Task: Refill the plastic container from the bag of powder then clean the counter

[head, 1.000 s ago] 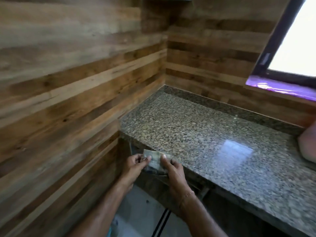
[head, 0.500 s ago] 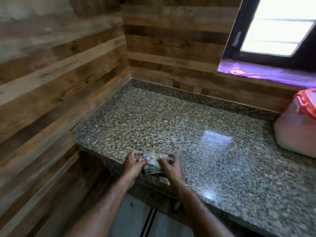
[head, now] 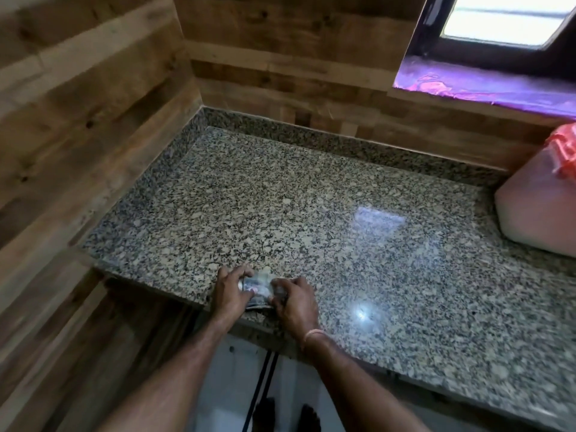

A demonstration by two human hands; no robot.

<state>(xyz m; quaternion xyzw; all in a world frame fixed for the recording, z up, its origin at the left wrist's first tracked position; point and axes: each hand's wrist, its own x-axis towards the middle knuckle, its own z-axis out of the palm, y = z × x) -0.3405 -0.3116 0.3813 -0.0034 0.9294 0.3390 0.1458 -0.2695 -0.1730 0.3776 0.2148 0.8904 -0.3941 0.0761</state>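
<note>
Head view: a person stands at a speckled granite table [head: 280, 198] set into a corner of wood-plank wall [head: 78, 120], both forearms reaching in from the bottom of the frame.
Plastic container: the plastic container [head: 536, 207] stands on the table at the far right, close to the back upstand and cut off by the frame. Its wall is pale and translucent, and a whitish-pink fill shows most of the way up.
Container top: a red-orange top [head: 565, 151], blurred; whether it is a lid or bunched wrapping cannot be told.
Folded bundle: a small grey-green folded bundle [head: 257, 286] sits between the two hands at the table's front edge, well apart from the container. Blur hides whether it is cloth or plastic film, and whether it rests on the stone or is held just above it.
Left hand: the left hand [head: 232, 294] grips the bundle's left end, fingers [head: 241, 271] curled over its top.
Right hand: the right hand [head: 294, 304] clamps the right end, fingers [head: 291, 280] bent down over it; a pale band [head: 313, 333] circles the wrist.
Table surface: glossy, with two bright reflections to the right of the hands.
Window: a bright window [head: 505, 20] in a dark frame at top right, with a purple sheet [head: 486, 85] along its sill.
Floor: a pale floor [head: 230, 385] under the table edge, with the person's bare feet [head: 286, 416] at the bottom.
</note>
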